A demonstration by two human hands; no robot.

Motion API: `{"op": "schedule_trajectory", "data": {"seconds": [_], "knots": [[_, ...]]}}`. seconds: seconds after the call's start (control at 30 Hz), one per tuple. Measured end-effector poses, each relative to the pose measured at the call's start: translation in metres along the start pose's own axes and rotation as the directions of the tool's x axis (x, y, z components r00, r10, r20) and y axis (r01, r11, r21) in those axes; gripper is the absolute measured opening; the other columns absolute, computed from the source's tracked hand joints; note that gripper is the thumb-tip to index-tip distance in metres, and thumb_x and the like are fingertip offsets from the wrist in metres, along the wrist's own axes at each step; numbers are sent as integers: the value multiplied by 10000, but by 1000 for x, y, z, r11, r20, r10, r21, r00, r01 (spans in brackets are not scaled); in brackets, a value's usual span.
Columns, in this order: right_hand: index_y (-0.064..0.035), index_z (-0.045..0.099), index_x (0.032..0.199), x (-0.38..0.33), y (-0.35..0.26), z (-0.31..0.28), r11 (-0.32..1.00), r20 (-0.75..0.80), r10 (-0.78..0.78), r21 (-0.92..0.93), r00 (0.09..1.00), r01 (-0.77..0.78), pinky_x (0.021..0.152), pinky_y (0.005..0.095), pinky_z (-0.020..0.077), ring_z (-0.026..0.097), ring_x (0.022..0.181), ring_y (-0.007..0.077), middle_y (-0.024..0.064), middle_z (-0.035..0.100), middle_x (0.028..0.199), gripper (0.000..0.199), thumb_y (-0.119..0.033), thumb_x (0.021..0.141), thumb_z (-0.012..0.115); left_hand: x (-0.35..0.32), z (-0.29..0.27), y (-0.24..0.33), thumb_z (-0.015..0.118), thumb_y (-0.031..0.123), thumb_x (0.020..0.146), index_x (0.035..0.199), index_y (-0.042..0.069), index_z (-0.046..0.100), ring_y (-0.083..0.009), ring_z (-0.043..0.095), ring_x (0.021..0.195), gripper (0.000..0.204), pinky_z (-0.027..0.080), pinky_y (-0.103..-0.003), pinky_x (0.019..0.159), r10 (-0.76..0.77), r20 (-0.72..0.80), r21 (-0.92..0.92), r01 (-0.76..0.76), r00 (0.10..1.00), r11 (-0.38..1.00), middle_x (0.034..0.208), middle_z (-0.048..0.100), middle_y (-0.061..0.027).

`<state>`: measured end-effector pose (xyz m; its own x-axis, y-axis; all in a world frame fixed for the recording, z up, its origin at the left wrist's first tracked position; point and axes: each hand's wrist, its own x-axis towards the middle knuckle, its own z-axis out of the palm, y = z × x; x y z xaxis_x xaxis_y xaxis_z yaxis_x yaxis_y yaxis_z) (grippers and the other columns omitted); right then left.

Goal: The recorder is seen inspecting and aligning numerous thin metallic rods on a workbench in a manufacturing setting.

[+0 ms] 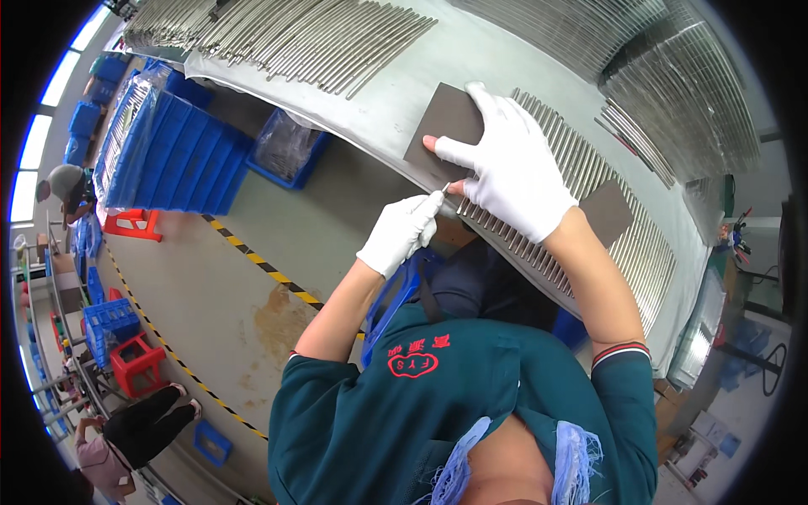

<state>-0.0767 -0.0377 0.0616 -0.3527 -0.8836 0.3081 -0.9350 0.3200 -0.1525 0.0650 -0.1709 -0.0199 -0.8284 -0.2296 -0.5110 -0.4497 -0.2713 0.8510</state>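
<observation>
My left hand (pixel 406 229), in a white glove, is closed in a pinch at the table's near edge. A short shiny end of a thin metal rod (pixel 445 188) shows at its fingertips; the remainder is hidden. My right hand (pixel 515 164), gloved with bare thumb and index tips, spreads over a row of metal rods (pixel 581 164). Its thumb tip is close to the rod end; I cannot tell if they touch. The index tip and outer fingers lie over a dark grey flat pad (pixel 439 118). A second dark grey pad (pixel 609 214) lies on the rods beside my right forearm.
More rods (pixel 320 42) lie in a row at the table's far left. Bundled rods (pixel 682 101) stand stacked at the far right. Stacked blue crates (pixel 181 151) and a blue bin (pixel 290 151) stand left on the floor, with red stools (pixel 137 364). Two other people are farther left.
</observation>
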Motion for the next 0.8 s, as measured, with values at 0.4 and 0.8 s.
{"op": "schedule_trajectory", "data": {"seconds": [0.4,0.8], "knots": [[-325,556,1415,-124,136,-94,773,-137,635,104,760,-626,1045,411,461,523,1309,364,218,335,1567,724,-476,749,798,-2,-3,-5,588,388,1009,906,49,678,-39,356,418,365,256,-216,400,-24,-6,-92,24,1000,995,557,513,26],[-137,456,1482,-158,106,-76,824,191,547,49,815,-565,1184,493,264,318,1430,458,299,312,1543,1070,-845,690,583,-14,-12,24,533,369,1032,920,21,705,-63,498,446,404,377,-205,428,251,-182,361,-172,951,916,608,625,-25]]}}
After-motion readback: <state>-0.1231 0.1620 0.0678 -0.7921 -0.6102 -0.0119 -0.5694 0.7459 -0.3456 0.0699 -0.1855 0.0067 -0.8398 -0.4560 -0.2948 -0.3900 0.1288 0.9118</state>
